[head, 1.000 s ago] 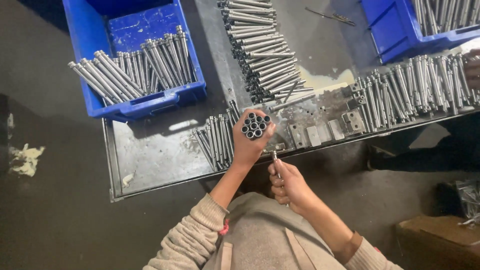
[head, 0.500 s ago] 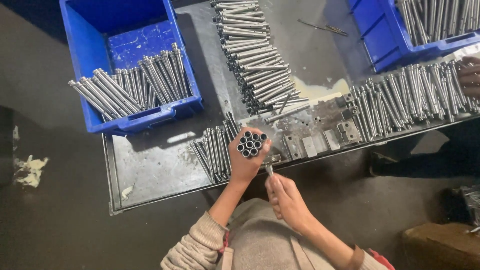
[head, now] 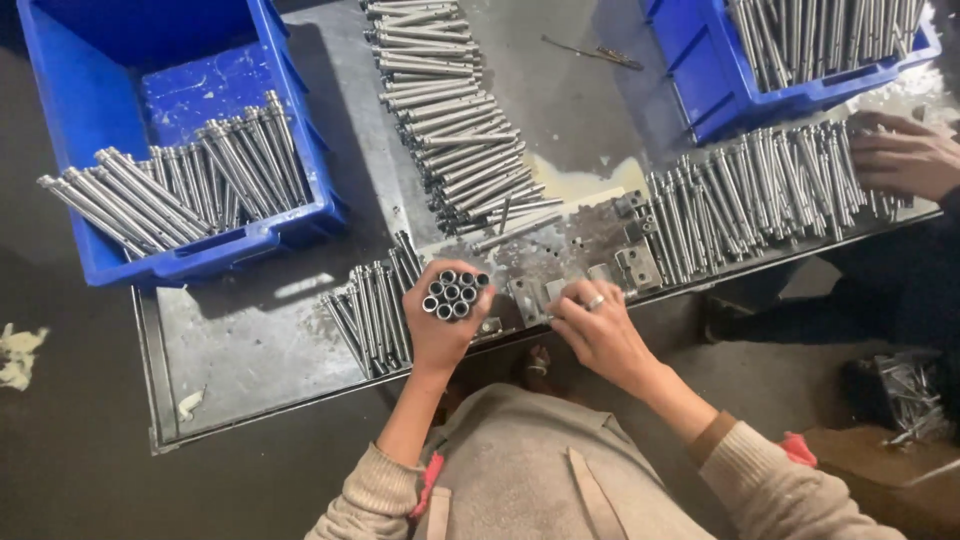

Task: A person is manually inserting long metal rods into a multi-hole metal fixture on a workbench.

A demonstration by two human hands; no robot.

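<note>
Left hand point(head: 440, 335) clenched round bundle of metal tubes point(head: 453, 293), ends up, above counter point(head: 250, 350) front edge. Right hand point(head: 598, 330) fingering small metal bracket point(head: 528, 298) beside bundle, grip unclear. Loose tubes point(head: 370, 315) left of bundle unsorted; more rows point(head: 455, 130) beyond; blue bin point(head: 150, 140) part filled.

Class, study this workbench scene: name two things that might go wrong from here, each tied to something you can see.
1. The left hand holds a bundle of metal tubes upright in a one-handed grip; a tube might slide out and drop.
2. The right hand reaches the metal brackets at the table's front edge; one could be nudged off. Another person's hand works the neighbouring row of tubes, so the hands might collide.
</note>
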